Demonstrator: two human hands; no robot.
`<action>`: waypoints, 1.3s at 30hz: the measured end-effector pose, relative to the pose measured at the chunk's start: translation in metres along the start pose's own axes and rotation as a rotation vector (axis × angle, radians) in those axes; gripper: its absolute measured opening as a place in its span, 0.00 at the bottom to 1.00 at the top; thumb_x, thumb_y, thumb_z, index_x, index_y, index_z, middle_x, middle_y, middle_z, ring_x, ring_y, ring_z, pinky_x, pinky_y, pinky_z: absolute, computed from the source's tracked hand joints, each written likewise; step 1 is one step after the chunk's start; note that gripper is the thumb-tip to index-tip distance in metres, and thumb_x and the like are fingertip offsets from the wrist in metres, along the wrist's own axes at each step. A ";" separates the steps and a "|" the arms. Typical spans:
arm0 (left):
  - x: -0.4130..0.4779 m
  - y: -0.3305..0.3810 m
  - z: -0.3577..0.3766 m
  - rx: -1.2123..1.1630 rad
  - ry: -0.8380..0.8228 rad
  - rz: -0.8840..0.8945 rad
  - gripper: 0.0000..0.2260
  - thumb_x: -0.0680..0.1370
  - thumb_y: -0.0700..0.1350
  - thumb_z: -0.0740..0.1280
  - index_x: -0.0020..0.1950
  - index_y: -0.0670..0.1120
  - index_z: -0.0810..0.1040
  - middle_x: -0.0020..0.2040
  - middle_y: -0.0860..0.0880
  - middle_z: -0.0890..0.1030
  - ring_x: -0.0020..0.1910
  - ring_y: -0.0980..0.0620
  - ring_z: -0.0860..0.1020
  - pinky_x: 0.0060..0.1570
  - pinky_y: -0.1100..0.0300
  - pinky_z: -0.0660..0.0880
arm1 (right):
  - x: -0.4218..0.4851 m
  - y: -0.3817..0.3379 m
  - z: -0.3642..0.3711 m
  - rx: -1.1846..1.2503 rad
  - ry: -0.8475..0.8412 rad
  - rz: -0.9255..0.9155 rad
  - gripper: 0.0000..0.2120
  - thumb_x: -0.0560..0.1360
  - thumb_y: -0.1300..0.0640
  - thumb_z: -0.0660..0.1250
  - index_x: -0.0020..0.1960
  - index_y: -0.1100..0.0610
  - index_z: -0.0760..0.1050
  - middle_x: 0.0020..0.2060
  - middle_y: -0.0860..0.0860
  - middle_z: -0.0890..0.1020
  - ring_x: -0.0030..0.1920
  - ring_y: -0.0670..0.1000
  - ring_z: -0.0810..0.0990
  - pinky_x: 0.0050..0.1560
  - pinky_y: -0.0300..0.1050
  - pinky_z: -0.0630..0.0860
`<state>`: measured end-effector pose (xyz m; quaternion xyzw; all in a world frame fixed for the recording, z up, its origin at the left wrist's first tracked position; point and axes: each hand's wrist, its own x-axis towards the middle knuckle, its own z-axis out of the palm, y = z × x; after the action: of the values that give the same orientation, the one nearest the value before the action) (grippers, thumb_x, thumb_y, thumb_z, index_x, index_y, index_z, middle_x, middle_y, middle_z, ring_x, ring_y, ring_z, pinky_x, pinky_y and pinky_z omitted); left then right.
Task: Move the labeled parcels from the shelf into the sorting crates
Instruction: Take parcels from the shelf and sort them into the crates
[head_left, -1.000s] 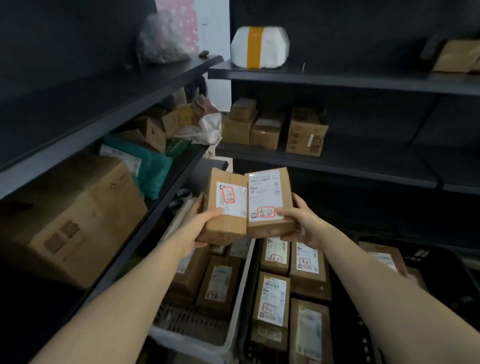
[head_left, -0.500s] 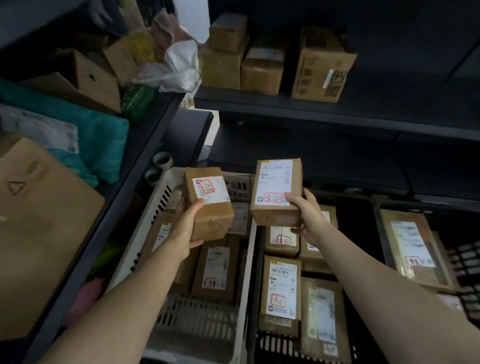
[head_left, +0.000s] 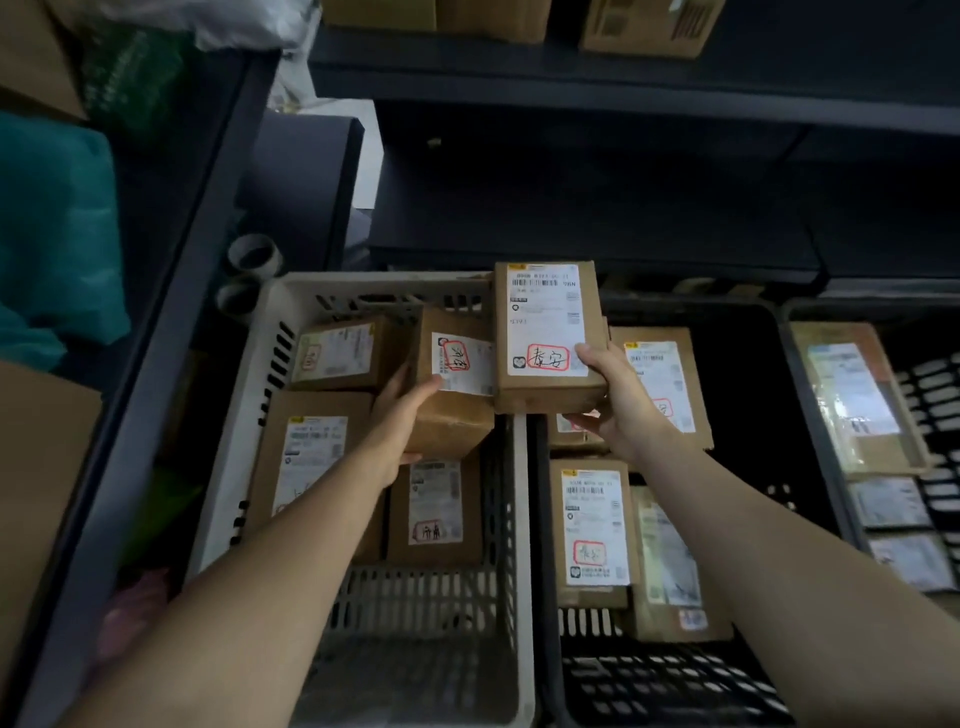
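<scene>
My left hand (head_left: 402, 415) grips a small brown parcel (head_left: 452, 405) with a red-marked white label, tilted over the white crate (head_left: 519, 519). My right hand (head_left: 615, 402) holds a taller brown parcel (head_left: 545, 332) with a barcode label and a red-boxed mark, thumb on its label, fingers under it. This parcel hangs above the seam between the white crate and the black crate (head_left: 727, 675). Several labeled parcels lie flat in both crates.
A third dark crate (head_left: 935, 415) at the right holds flat bagged parcels. Dark shelf edges run along the left (head_left: 171, 322) and across the top (head_left: 571, 83), with brown boxes and a teal bag (head_left: 57, 234) on them. Two tape rolls (head_left: 254, 254) sit behind the white crate.
My view has tipped down toward the crates. Both hands have lowered their parcels, the left one now tilted down low over the white crate.
</scene>
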<state>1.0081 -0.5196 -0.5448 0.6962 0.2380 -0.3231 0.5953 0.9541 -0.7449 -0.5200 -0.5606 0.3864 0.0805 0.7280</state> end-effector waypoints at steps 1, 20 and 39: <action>0.005 -0.004 0.003 -0.006 -0.004 0.009 0.28 0.72 0.59 0.69 0.70 0.63 0.64 0.60 0.48 0.73 0.58 0.45 0.72 0.56 0.42 0.72 | 0.002 0.002 -0.002 0.038 0.008 0.000 0.32 0.74 0.48 0.69 0.74 0.51 0.63 0.59 0.55 0.80 0.56 0.53 0.80 0.47 0.48 0.79; 0.054 -0.032 0.030 1.859 -0.006 0.683 0.45 0.72 0.42 0.69 0.75 0.61 0.40 0.77 0.49 0.34 0.75 0.39 0.36 0.70 0.35 0.41 | -0.002 0.026 -0.028 0.237 0.023 -0.068 0.10 0.76 0.50 0.65 0.56 0.51 0.76 0.47 0.51 0.85 0.51 0.52 0.83 0.54 0.55 0.80; 0.044 0.009 0.049 1.412 -0.023 0.630 0.15 0.80 0.48 0.57 0.66 0.53 0.71 0.69 0.48 0.71 0.65 0.43 0.69 0.61 0.46 0.68 | -0.011 0.024 -0.042 0.133 0.039 -0.115 0.20 0.75 0.48 0.67 0.66 0.49 0.72 0.53 0.51 0.84 0.52 0.51 0.83 0.42 0.44 0.79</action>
<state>1.0359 -0.5719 -0.5751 0.9422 -0.2400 -0.2209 0.0762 0.9137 -0.7692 -0.5346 -0.5336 0.3722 0.0015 0.7594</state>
